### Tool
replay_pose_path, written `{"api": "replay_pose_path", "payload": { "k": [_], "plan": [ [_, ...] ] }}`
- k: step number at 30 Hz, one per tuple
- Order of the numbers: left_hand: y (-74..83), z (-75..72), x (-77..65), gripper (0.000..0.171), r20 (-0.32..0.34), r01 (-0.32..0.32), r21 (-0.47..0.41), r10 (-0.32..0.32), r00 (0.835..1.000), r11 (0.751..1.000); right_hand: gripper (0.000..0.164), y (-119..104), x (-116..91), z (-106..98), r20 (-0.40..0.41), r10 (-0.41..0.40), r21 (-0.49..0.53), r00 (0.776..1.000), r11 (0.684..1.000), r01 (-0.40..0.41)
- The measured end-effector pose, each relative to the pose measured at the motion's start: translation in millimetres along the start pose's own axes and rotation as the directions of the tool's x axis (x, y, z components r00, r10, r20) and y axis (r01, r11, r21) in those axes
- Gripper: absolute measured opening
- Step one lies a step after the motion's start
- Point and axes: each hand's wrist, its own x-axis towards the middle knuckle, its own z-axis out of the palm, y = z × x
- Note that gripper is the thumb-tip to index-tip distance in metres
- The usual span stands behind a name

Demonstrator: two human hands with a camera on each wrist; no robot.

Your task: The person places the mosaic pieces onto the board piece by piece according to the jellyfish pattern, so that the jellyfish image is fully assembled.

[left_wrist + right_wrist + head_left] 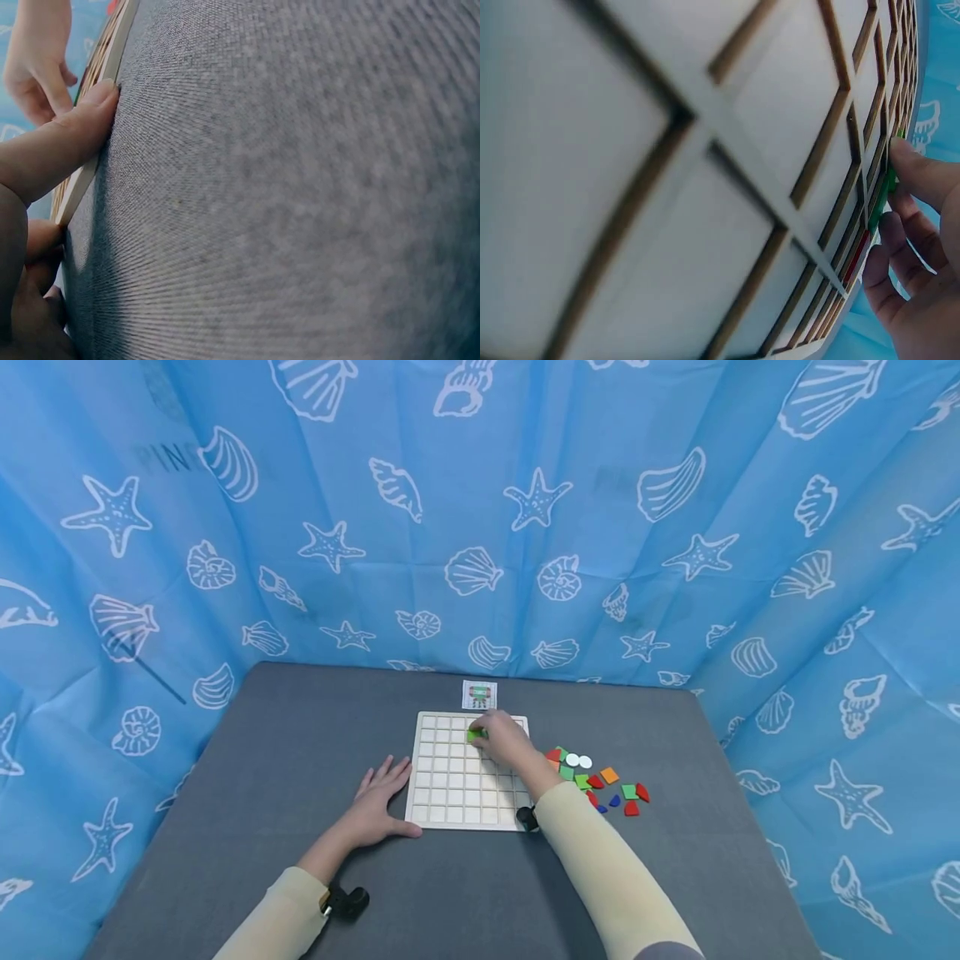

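Note:
A white square board (437,797) with a raised grid lies on the grey table. Fingers spread, my left hand (373,810) rests at the board's left edge, its thumb by the near left corner. In the left wrist view the thumb (82,124) touches the board's side. My right hand (504,739) reaches over the board's far part and pinches a small green piece (473,736) between thumb and fingers. The right wrist view shows green (879,204) under the fingertips and a red piece (857,253) in the grid beside it, partly hidden by the fingers.
Behind the board lies a small picture card (479,695) with a green and red figure. Loose pieces are scattered to the right: white discs (573,760), an orange square (609,774), a blue piece (615,801), several red and green ones. A blue shell-patterned curtain (472,602) surrounds the table (300,735).

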Motion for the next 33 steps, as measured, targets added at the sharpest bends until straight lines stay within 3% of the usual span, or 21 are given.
{"api": "replay_pose_path", "payload": {
  "k": [9, 17, 33],
  "plan": [
    [3.9, -0.5, 1.8, 0.121, 0.006, 0.018, -0.004, -0.018, 1.0, 1.0, 0.034, -4.4, -2.7, -5.9, 0.009, -0.009, -0.005, 1.0, 1.0, 0.009],
    [5.5, -1.3, 1.8, 0.122, 0.008, 0.023, -0.007, -0.023, 1.0, 1.0, 0.031, 2.3, -22.7, -19.8, -0.09, -0.013, 0.029, 0.996, 0.999, 0.015],
    [7.5, -1.6, -0.2, 0.12, 0.01, 0.031, -0.022, -0.031, 0.999, 0.999, 0.032, 40.8, -66.5, -39.1, -0.171, 0.148, 0.085, 0.974, 0.987, -0.135]
  ]
}}
